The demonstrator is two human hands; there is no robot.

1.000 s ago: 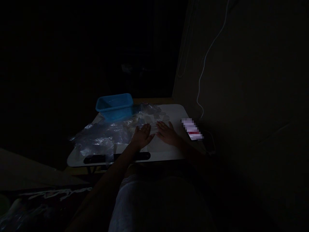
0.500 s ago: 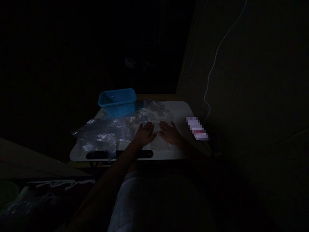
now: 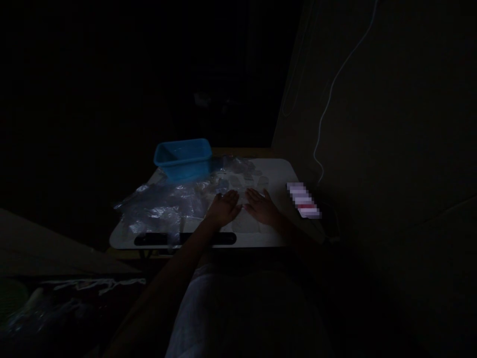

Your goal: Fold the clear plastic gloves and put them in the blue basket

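Observation:
My left hand (image 3: 224, 209) lies flat near the middle of a small white table (image 3: 276, 171), its fingers stretched forward. Beside it my right hand (image 3: 263, 209) rests flat too, fingers extended and angled toward the left one. A narrow gap separates the two hands. Under and around them is a thin, pale, see-through sheet (image 3: 244, 223), too dim to name more exactly. Crumpled clear plastic (image 3: 167, 201) spreads over the table's left half, reaching close to my left hand. Faint flat clear pieces (image 3: 263, 182) lie just beyond my fingers.
A blue plastic basin (image 3: 186, 161) stands at the table's back left. A phone with a lit, blurred screen (image 3: 303, 200) lies at the right edge. A white cable (image 3: 328, 99) hangs along the wall. Near the front edge runs a dark slot (image 3: 223, 238). The surroundings are very dark.
The view has shifted very slightly, moving the whole scene a few pixels. Both hands stay flat in nearly the same place on the table.

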